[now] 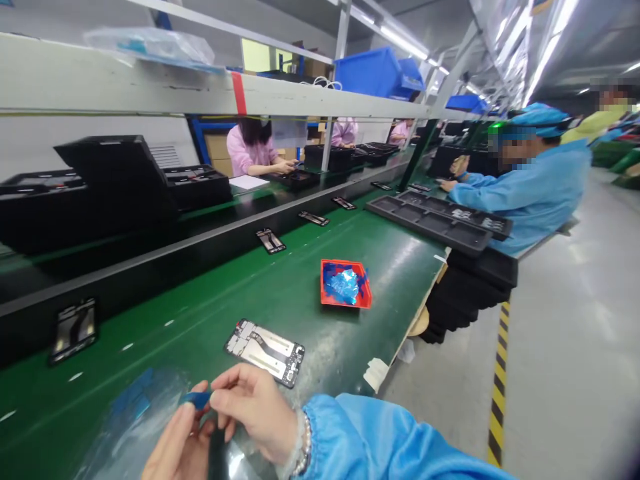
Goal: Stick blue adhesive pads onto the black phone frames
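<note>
Small blue plastic film strip (199, 400), near left of the black-framed silver phone assembly (265, 352), pinched between my left hand (173, 440) and right hand (257, 408). I judge this fingertip film-handling; the next move calls for steady control.

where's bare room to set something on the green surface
Bare green surface shows between the nearest phone and red bin, and between that bin and the phones by the black ledge. Crowded: the front, where left hand and right hand hold a blue strip near clear plastic, and far right, under black trays.
</note>
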A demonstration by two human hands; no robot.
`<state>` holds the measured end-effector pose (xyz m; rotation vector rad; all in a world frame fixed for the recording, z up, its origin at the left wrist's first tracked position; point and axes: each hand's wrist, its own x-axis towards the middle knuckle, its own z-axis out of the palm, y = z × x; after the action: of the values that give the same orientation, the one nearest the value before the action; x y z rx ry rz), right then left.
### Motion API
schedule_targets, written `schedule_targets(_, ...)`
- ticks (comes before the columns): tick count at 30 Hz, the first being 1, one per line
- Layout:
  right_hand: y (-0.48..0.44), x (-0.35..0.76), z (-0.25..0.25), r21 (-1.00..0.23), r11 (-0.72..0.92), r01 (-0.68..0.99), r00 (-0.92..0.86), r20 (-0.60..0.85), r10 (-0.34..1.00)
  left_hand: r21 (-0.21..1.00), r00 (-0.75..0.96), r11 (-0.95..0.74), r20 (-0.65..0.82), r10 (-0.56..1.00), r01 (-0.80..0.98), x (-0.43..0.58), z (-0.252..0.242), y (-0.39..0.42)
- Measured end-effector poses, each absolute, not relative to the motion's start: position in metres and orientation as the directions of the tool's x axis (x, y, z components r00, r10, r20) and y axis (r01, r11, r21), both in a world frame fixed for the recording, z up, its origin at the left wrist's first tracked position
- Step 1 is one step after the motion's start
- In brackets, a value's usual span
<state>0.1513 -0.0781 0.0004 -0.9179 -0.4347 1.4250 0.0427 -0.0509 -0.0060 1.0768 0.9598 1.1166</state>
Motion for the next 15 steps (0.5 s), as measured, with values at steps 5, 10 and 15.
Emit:
schedule_targets(5, -0.080, 0.153, 0.002, -0.809, -0.138, -0.572, 0.162, -0.276, 0.947, 0.880, 0.287, 0.343, -0.252, 0.924, -0.329, 0.050, 0.000, -0.066)
schedule_targets(10, -0.086, 0.158, 0.003, -0.872, -0.080, -0.484, 0.209, -0.203, 0.957, 0.993, 0.117, 0.105, -0.099, 0.988, -0.049, 0.039, -0.006, -0.063)
schedule_targets(15, -0.089, 0.163, 0.004, -0.888, -0.096, -0.449, 0.175, -0.193, 0.966, 0.999, 0.121, 0.004, -0.010, 0.993, 0.045, 0.036, -0.001, -0.061)
